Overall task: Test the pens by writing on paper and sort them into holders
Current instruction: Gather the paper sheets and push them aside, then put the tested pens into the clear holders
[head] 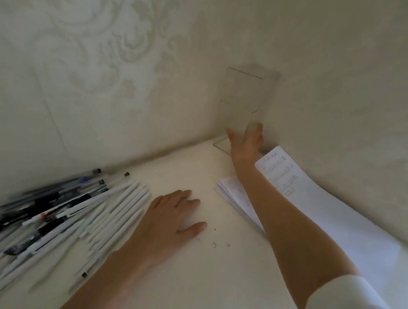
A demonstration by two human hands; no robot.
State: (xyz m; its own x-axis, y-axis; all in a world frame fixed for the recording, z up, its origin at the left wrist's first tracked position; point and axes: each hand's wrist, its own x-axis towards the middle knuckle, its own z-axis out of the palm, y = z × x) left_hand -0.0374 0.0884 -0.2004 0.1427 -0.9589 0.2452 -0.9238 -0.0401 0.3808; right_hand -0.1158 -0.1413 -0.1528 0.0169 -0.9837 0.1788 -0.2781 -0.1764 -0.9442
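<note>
Pens (57, 206) heaped left, right hand (246, 142) touching clear holder (246, 104)

Pens (57, 206) lie left of the left hand (169, 217); paper (320, 206) lies under the right forearm; a holder (245, 104) stands at the right hand (244, 145).

One head view, looking forward and down, close over the worktop (189, 274) toward the wall corner (274, 62) behind it.
</note>
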